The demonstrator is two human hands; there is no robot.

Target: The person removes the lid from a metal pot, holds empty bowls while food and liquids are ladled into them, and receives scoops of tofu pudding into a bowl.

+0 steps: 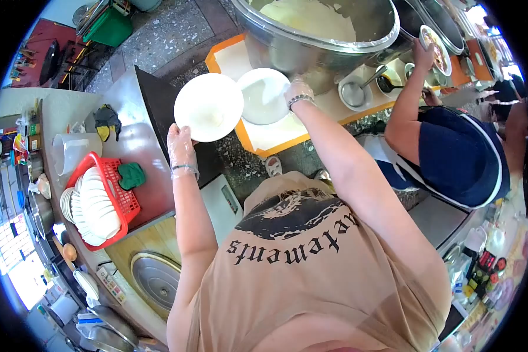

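My left hand (182, 149), in a clear plastic glove, grips the near rim of a white bowl (209, 107). A second white bowl (264, 97) is beside it on the right, and my right hand (300, 91), gloved too, holds its right edge. The rims of the two bowls meet or overlap. Both are above a white board with an orange border (232, 60). Just beyond them stands a large metal pot (317, 50) with pale contents.
A co-worker in dark blue (460, 155) stands at the right, holding a dish (435, 50). Ladles lie in bowls (354, 94) along the counter. At left, a red basket (125, 202) of white dishes sits on a metal counter near a clear container (76, 154).
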